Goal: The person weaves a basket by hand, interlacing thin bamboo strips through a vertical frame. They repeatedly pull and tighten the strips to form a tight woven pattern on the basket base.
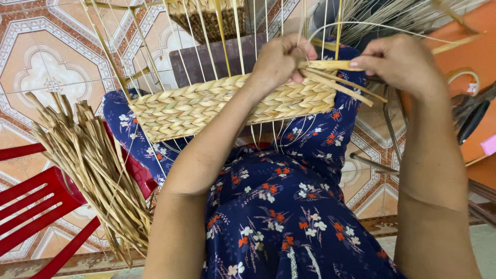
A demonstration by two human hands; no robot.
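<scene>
Straw-coloured plaiting fills my view: a half-woven basket panel [227,106] rests across the lap, on a dark blue flowered dress [279,206]; thin pale upright stakes [206,36] rise from its top edge. My left hand [279,59] has its fingers clenched on the panel's upper right rim, pinning the weave; my right hand [403,62] pinches a flat bunch of loose strands [336,75] that fan out from that same corner. I judge the strands light and dry, pliant along their length but apt to crack if kinked, so best held near the weave; the panel looks stiff enough to grip by its rim. A bundle of spare dried strips [93,165] leans on a red plastic chair [36,201] to the left, over a patterned tile floor [46,67].
</scene>
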